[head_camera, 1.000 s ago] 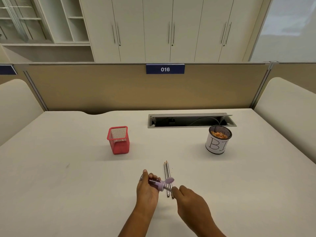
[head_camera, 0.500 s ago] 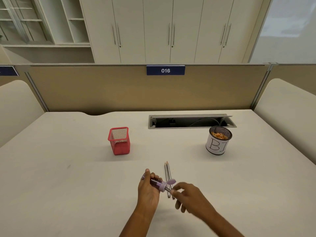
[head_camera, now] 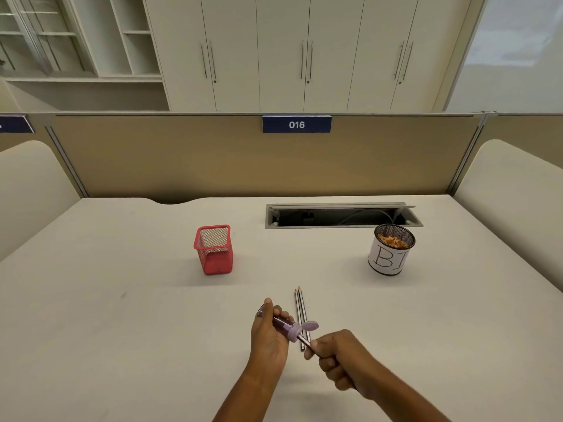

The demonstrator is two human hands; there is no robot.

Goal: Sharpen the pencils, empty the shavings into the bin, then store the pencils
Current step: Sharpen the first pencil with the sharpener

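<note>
Pencil [head_camera: 305, 342] mid-sharpening, at 6 o'clock on the desk [head_camera: 122, 330], nearest the viewer. The right hand [head_camera: 338, 357] pinches its shaft in curled fingers. Its tip sits inside a sharpener [head_camera: 288, 328], which the left hand [head_camera: 269, 336] grasps around the barrel, thumb on top. The sharpener is a smooth lilac plastic tube, held slanted, with a round lid [head_camera: 309, 325] flipped open beside the pencil.

Likely risks: with the lid open and the tube tilted, shavings could spill onto the matte off-white desk before reaching the bin. Twisting the pencil off-axis could snap the lead. The hands work right over two spare pencils [head_camera: 300, 309], thin enough to roll if knocked.

Those two lie side by side, touching, points toward 12 o'clock, just beyond the hands. Farther off, at 11 o'clock, stands a holder [head_camera: 214, 249], square, of red wire mesh. At 1 o'clock stands the bin [head_camera: 387, 260], a round dark mesh cup wrapped in white paper lettered "BI", with orange shavings [head_camera: 393, 240] inside. Behind, at 12 o'clock, is an open cable tray [head_camera: 341, 216], then a tan divider [head_camera: 182, 156] with a blue plate [head_camera: 296, 124] reading 016.
</note>
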